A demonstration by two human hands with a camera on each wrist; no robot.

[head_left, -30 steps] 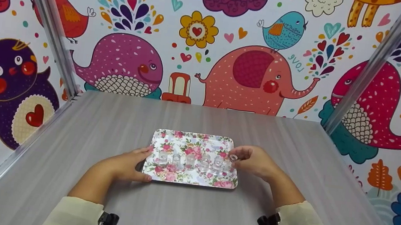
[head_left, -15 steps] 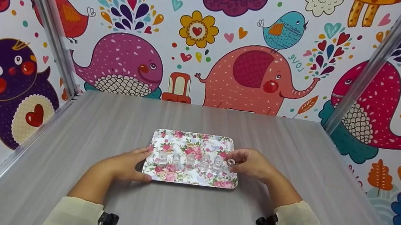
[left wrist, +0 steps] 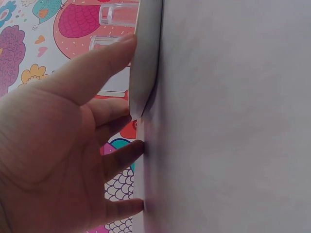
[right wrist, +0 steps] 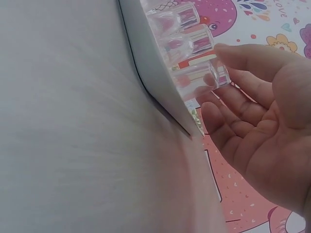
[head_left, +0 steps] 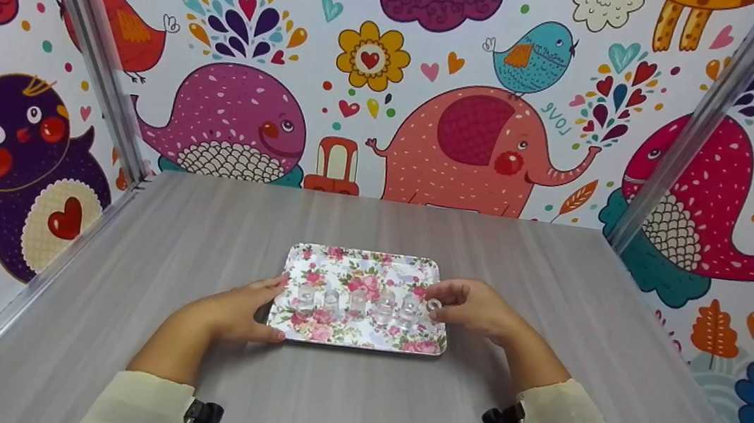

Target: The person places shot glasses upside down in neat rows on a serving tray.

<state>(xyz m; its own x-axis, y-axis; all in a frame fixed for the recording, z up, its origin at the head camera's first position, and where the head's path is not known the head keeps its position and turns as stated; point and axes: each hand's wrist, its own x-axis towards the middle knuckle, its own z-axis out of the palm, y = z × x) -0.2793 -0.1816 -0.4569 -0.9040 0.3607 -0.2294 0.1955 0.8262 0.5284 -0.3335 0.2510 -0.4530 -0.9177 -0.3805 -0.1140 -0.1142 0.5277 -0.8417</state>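
A white tray [head_left: 406, 269] with a pink floral print lies on the table. My left hand [head_left: 234, 310] holds its left end, thumb at the near corner and index finger on the side rim; in the left wrist view the other fingertips reach down to the table [left wrist: 233, 116]. At the tray's right end, my right hand [head_left: 479, 311] pinches a small clear glass [head_left: 435, 306] between thumb and fingers. The right wrist view shows this glass [right wrist: 194, 80] upright over the tray's rim. Several similar clear glasses [head_left: 385, 306] stand in a row to its left.
Grey wood-grain tabletop [head_left: 354, 408] surrounds the tray. Brightly printed wall panels [head_left: 373, 119] rise behind and at both sides, with metal posts [head_left: 108, 81] in the corners. A black wrist camera [head_left: 204, 415] sits at the left sleeve.
Over the first half second my right hand shifts slightly left with the glass, towards the row; since then it has barely moved. The left hand and tray stay where they were.
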